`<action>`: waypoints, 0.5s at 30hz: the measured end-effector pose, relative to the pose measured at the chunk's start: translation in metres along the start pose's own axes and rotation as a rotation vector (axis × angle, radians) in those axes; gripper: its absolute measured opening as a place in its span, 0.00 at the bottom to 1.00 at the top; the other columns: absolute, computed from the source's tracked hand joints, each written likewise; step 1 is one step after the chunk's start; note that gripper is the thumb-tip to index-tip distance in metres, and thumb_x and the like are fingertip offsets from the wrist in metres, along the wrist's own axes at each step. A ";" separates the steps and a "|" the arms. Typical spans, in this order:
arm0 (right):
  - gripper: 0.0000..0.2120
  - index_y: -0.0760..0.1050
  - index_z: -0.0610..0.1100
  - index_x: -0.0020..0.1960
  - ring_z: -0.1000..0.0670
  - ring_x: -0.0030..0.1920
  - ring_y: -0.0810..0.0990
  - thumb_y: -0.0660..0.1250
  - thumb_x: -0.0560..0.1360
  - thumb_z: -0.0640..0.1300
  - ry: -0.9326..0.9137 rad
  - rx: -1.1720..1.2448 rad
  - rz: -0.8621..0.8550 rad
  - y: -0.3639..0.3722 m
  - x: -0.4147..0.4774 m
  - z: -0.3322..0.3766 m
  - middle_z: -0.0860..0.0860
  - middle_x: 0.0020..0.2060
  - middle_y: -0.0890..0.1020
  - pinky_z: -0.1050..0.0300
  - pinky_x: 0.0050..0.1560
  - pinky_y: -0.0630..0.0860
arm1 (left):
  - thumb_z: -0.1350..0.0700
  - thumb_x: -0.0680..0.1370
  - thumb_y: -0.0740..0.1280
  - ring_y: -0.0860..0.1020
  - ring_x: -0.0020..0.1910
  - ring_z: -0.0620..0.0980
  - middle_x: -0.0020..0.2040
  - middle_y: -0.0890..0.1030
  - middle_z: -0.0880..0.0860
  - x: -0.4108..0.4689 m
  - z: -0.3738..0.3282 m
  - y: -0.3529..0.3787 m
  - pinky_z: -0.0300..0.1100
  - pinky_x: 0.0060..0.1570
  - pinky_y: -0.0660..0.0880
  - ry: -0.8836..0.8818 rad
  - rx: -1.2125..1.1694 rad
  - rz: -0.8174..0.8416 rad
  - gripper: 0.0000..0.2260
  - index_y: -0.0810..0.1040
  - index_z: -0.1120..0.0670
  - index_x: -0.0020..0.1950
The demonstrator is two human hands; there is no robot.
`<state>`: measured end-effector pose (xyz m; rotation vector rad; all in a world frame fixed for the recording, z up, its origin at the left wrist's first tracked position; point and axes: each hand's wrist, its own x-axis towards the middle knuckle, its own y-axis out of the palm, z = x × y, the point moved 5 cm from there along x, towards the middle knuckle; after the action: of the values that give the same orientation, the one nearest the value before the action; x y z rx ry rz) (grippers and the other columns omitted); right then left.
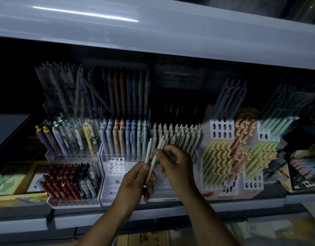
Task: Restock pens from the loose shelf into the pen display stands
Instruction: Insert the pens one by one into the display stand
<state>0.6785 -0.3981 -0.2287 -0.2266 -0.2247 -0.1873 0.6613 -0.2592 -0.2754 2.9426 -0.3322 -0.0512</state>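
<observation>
Dimly lit throughout. Just below the centre of the frame, left hand (pixel 133 180) curled round a small bundle of slim, matte, pale cream pens (pixel 148 150), upper ends fanned apart. Right beside it, right hand (pixel 176 162) pinching one pen of that bundle between thumb and fingertips, hands close together. Behind them, a clear acrylic stand (pixel 114 167), stepped, its front tier drilled with round holes. On the tier above, upright rows of similar pale pens (pixel 179 137). Left of those, pastel blue, peach and mint barrels (pixel 123 137). At lower left, glossy red-capped pens (pixel 60 185) in another clear stand. At right, a white cardboard stand (pixel 222 127) punched with oval holes, packed with yellow-green and orange pens (pixel 219 160). Across the top, a smooth, glossy white shelf edge (pixel 171 32).
</observation>
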 end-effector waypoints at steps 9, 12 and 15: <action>0.07 0.80 0.36 0.45 0.45 0.30 0.81 0.68 0.81 0.39 -0.130 0.076 -0.439 -0.062 0.018 -0.005 0.44 0.29 0.80 0.51 0.34 0.80 | 0.53 0.86 0.57 0.59 0.28 0.45 0.32 0.61 0.49 0.003 0.006 -0.007 0.40 0.29 0.61 -0.113 -0.144 -0.041 0.14 0.81 0.53 0.63; 0.10 0.79 0.38 0.44 0.50 0.30 0.81 0.67 0.82 0.42 -0.191 -0.104 -0.431 -0.065 0.023 -0.013 0.49 0.28 0.79 0.49 0.36 0.80 | 0.55 0.86 0.58 0.62 0.26 0.45 0.31 0.63 0.49 0.004 0.007 -0.009 0.41 0.29 0.61 -0.140 -0.116 -0.068 0.11 0.78 0.56 0.61; 0.12 0.78 0.40 0.42 0.55 0.31 0.81 0.66 0.82 0.46 -0.256 -0.234 -0.388 -0.063 0.024 -0.016 0.52 0.29 0.79 0.49 0.36 0.79 | 0.57 0.85 0.59 0.63 0.26 0.45 0.31 0.66 0.49 0.004 0.007 -0.008 0.39 0.28 0.63 -0.153 -0.105 -0.074 0.07 0.73 0.60 0.55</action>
<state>0.6919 -0.4662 -0.2251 -0.4398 -0.5020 -0.5731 0.6663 -0.2533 -0.2842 2.8519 -0.2339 -0.2962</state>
